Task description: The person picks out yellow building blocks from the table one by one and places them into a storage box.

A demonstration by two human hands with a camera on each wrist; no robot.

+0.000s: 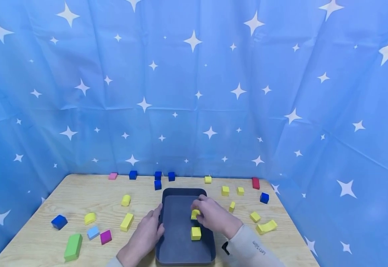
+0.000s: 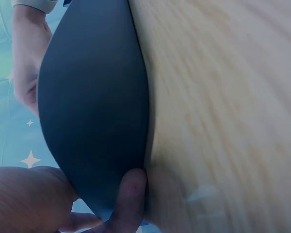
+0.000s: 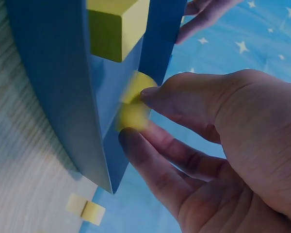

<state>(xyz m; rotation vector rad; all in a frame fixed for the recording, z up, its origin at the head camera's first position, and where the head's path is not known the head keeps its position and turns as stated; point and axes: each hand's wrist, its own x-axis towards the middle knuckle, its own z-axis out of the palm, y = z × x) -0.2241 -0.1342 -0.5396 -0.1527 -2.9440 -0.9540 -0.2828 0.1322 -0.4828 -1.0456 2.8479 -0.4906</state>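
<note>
right wrist view shows right grip (image 3: 247,141) pinching yellow block (image 3: 135,99), part-hidden by fingers overhead. left grip (image 1: 146,230), relaxed, touches tray (image 1: 177,248); blue cubes (image 1: 158,185) beyond.

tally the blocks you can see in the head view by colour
yellow blocks: 11
dark blue blocks: 6
light blue block: 1
green block: 1
purple block: 1
pink block: 1
red block: 1
total: 22
</note>
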